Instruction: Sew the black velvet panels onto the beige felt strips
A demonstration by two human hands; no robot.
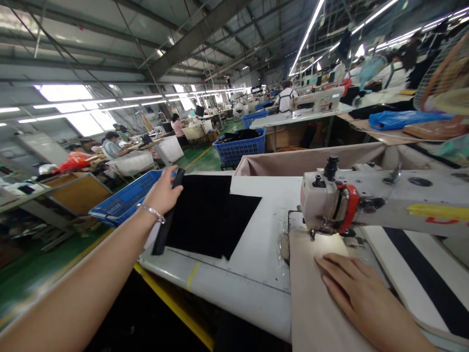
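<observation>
My left hand (163, 191), with a bracelet at the wrist, reaches to the far left side of the white sewing table (269, 195). Its thumb and fingers close round the upper end of a stiff-looking black strip (163, 237). Beside the strip, black fabric pieces (208, 215) lie flat on the table. My right hand (353, 288) rests palm down, fingers stretched out, on a beige fabric panel (308, 293). That panel runs under the needle area of the sewing machine (330, 195), whose lamp lights the spot by my fingertips.
A blue plastic crate (128, 195) stands left of the table, and another blue basket (240, 146) holds dark fabric beyond it. A beige cloth-lined bin (311, 159) borders the far edge. At right lies a white panel with a black stripe (421, 274). Other people work farther off.
</observation>
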